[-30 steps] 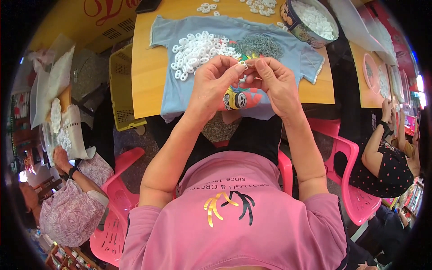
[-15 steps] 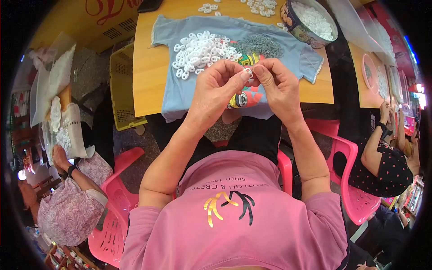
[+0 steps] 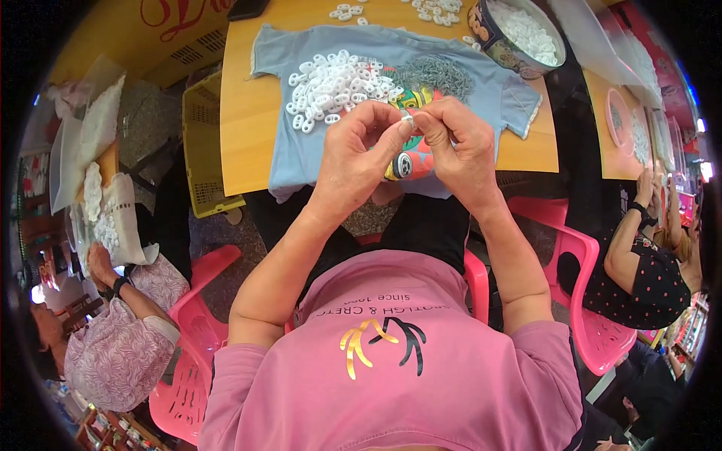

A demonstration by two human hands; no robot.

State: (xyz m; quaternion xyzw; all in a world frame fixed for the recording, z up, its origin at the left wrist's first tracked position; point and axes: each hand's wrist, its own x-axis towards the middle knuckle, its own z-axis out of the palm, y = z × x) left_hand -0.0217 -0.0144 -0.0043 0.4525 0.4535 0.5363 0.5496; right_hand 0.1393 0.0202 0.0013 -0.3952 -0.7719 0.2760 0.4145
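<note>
A small white plastic piece (image 3: 408,118) is pinched at the fingertips of my left hand (image 3: 356,150), above the near part of the cloth. My right hand (image 3: 460,146) meets it from the other side, thumb and forefinger pressed together against the piece. Whatever else those right fingers hold is hidden. Just beyond my hands lies a heap of white oval two-holed pieces (image 3: 331,83). To its right is a pile of small grey screw-like parts (image 3: 436,74). Both heaps rest on a light blue T-shirt (image 3: 297,161) spread over the table.
A round tin (image 3: 505,56) full of white pieces stands at the table's (image 3: 244,113) far right. Loose white pieces (image 3: 432,10) lie at the far edge, near a dark phone-like object (image 3: 248,7). A yellow crate (image 3: 203,143) is at left. Other people work on both sides.
Both hands have shifted slightly left. My right fingers have changed angle against the white piece, and its holes no longer show clearly.
</note>
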